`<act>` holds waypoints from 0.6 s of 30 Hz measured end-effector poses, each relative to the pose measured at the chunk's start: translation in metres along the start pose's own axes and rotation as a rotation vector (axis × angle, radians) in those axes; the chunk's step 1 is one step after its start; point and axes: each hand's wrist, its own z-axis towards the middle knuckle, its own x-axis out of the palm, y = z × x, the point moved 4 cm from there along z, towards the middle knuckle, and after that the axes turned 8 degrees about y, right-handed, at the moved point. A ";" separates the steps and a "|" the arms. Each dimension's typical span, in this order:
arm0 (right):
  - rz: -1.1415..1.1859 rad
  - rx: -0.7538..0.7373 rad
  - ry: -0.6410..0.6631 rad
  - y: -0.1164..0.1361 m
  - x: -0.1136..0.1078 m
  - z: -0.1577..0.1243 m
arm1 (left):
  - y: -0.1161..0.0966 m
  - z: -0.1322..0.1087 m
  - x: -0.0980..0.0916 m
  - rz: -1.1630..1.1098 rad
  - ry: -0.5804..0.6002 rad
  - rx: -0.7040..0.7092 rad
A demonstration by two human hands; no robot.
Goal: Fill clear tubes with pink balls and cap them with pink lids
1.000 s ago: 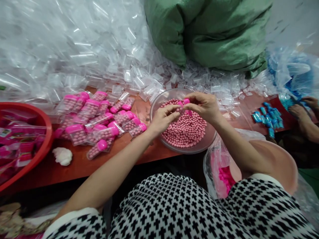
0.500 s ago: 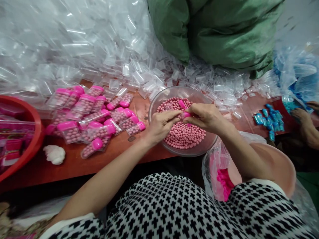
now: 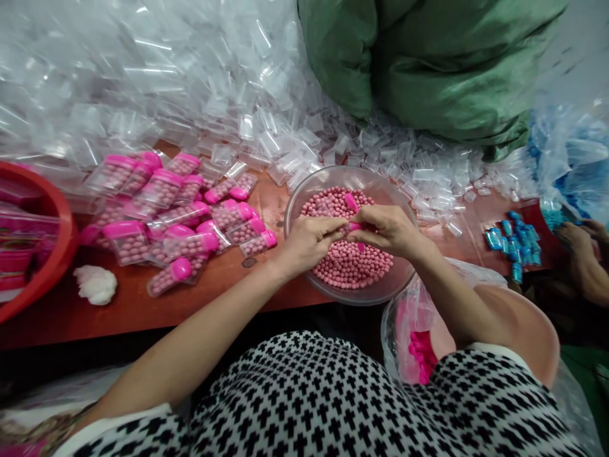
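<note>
Over a translucent plastic bowl (image 3: 299, 266) of pink beads (image 3: 354, 270), my two hands meet. My right hand (image 3: 392, 231) pinches a bright pink cap (image 3: 354, 226) between thumb and fingers. Opposite it, my left hand (image 3: 309, 244) is closed around a small clear container, mostly hidden by the fingers, its end against the cap. Loose pink caps (image 3: 351, 202) lie on the beads. Left of the bowl is a pile of clear containers (image 3: 162, 190) filled with pink beads and closed with pink caps.
Clear empty containers (image 3: 280, 143) heap along the back, with a green sack (image 3: 442, 76) on them. A red tub (image 3: 66, 247) and a white crumpled wad (image 3: 96, 284) are at left. At right are blue containers (image 3: 516, 238) and another person's hand (image 3: 578, 244). A bag of pink caps (image 3: 421, 355) sits below.
The view has shifted slightly, so the tub and pile sit a little farther left. My hands stay joined over the bowl with the pink cap between them.
</note>
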 end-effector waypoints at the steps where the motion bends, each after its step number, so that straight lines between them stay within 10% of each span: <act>1: 0.008 0.000 0.002 0.002 -0.001 -0.003 | -0.001 0.000 0.001 0.001 0.021 0.012; 9: -0.075 -0.059 -0.167 0.011 -0.004 -0.007 | -0.004 -0.001 0.002 -0.004 -0.052 0.112; 18: -0.103 -0.056 -0.313 0.011 0.012 0.000 | 0.007 -0.002 0.000 -0.156 -0.092 -0.105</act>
